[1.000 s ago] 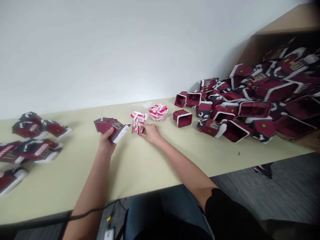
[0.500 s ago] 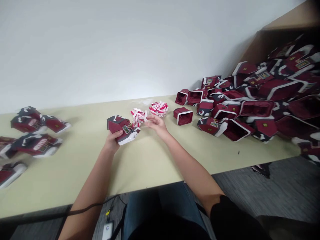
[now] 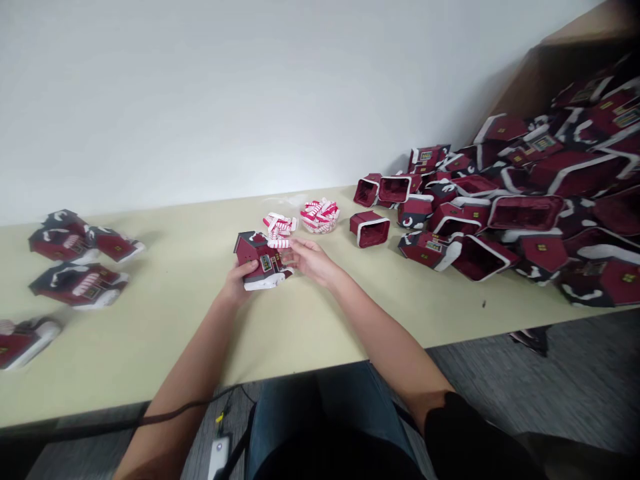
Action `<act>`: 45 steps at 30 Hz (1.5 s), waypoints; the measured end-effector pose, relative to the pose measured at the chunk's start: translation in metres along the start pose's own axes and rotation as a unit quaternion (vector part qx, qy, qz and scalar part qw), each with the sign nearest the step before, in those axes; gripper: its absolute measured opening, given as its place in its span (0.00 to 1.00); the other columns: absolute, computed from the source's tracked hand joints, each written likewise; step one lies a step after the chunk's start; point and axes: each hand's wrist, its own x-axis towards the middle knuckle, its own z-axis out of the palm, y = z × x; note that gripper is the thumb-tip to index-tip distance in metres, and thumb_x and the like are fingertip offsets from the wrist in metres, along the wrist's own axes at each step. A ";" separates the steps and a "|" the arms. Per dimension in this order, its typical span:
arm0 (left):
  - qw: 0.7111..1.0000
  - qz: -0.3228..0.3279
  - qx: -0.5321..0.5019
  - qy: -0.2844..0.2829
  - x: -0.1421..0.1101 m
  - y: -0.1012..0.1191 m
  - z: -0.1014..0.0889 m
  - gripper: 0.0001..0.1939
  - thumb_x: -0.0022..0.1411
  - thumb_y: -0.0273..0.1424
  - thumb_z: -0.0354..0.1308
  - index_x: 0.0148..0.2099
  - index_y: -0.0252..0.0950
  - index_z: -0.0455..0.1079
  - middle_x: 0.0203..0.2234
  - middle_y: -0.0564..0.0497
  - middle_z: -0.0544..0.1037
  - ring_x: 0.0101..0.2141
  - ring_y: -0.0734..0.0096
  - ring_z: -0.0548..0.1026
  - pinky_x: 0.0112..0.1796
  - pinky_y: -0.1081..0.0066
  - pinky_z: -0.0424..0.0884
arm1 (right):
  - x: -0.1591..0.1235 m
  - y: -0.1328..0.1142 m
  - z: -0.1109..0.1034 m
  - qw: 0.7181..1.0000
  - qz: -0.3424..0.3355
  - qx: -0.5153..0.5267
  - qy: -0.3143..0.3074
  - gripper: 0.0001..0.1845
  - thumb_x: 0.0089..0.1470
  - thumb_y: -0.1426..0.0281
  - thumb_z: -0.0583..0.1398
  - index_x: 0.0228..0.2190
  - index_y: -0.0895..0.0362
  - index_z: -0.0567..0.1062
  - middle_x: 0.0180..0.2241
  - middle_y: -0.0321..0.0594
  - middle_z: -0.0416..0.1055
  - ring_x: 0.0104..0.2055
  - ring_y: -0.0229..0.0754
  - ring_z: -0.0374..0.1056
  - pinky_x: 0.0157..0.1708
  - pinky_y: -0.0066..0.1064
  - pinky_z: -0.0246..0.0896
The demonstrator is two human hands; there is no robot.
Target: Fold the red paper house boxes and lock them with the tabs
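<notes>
Left hand [image 3: 237,283]: fingers closed, gripping the folded-card house [image 3: 255,256] from below; thumb across its wall
Right hand [image 3: 311,260]: fingers open and outstretched, tips at the house's side; cannot tell whether they pinch the striped paper strip [image 3: 278,244]
Handling: likely light, stiff but crushable card; firmest at the corners and white base
Place: house over the cream table [image 3: 200,267]; just beside the loose strips [image 3: 279,224]; near the glass bowl [image 3: 320,227]
Change: house sits more upright; nearer the right hand than earlier
</notes>
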 end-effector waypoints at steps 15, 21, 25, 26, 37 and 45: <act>0.994 0.088 0.049 0.040 0.000 -0.001 0.011 0.28 0.36 0.34 0.75 0.44 0.36 0.75 0.34 0.46 0.82 0.36 0.52 0.80 0.42 0.56 0.76 | -0.005 0.006 0.009 0.996 -0.046 -0.074 0.017 0.21 0.40 0.57 0.72 0.37 0.52 0.78 0.31 0.33 0.76 0.32 0.37 0.71 0.37 0.30 0.68; 0.988 0.115 0.076 0.067 -0.002 -0.003 0.014 0.28 0.33 0.33 0.76 0.40 0.35 0.75 0.31 0.47 0.81 0.31 0.58 0.79 0.36 0.62 0.76 | -0.007 0.009 0.013 0.997 -0.057 -0.049 0.021 0.29 0.33 0.59 0.75 0.40 0.53 0.80 0.37 0.36 0.79 0.41 0.41 0.74 0.45 0.34 0.71; 0.984 0.148 0.079 0.067 -0.001 -0.003 0.013 0.30 0.32 0.32 0.76 0.42 0.34 0.75 0.33 0.47 0.81 0.32 0.62 0.78 0.35 0.67 0.75 | -0.006 0.013 0.012 0.995 -0.060 -0.081 0.010 0.34 0.33 0.57 0.74 0.45 0.54 0.80 0.40 0.38 0.79 0.44 0.43 0.74 0.47 0.35 0.70; 0.982 0.156 0.081 0.066 0.000 -0.003 0.013 0.30 0.32 0.32 0.77 0.42 0.33 0.75 0.33 0.47 0.81 0.32 0.63 0.78 0.35 0.68 0.75 | -0.005 0.014 0.011 0.993 -0.064 -0.094 0.009 0.35 0.34 0.56 0.74 0.46 0.54 0.80 0.40 0.38 0.79 0.44 0.44 0.74 0.47 0.36 0.70; 0.978 0.178 0.092 0.052 -0.001 -0.006 0.012 0.30 0.34 0.32 0.77 0.43 0.34 0.75 0.34 0.48 0.81 0.32 0.64 0.78 0.35 0.69 0.75 | -0.002 0.023 0.011 0.979 -0.138 -0.144 0.035 0.34 0.38 0.49 0.70 0.45 0.54 0.81 0.43 0.41 0.78 0.42 0.43 0.72 0.46 0.37 0.69; 0.979 0.174 0.082 0.067 0.000 -0.010 0.010 0.29 0.34 0.33 0.77 0.42 0.34 0.75 0.34 0.47 0.81 0.32 0.62 0.79 0.34 0.68 0.76 | -0.007 0.027 0.018 0.966 -0.177 -0.173 0.078 0.32 0.43 0.47 0.67 0.44 0.56 0.80 0.43 0.44 0.78 0.40 0.43 0.72 0.41 0.35 0.69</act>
